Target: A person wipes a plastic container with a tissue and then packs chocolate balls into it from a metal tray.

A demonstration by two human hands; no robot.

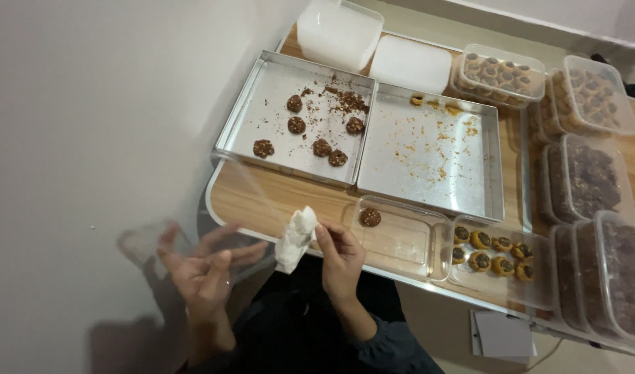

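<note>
My left hand [203, 277] is at the lower left, fingers spread behind a clear plastic lid [220, 201] that it holds up at the table's near edge. My right hand [341, 257] pinches a crumpled white tissue [295, 239] and presses it against that lid. Just right of my right hand, a clear rectangular tub [407, 246] holds one chocolate cookie [370, 217]. Beside it, another clear tub [532, 291] contains several round cookies with dark centres.
Two metal trays lie side by side on the wooden table: the left tray [262, 104] has several chocolate cookies and crumbs, the right tray [428, 166] only crumbs. Filled lidded tubs [594, 173] line the right side. White containers [338, 31] stand at the back. A white wall is on the left.
</note>
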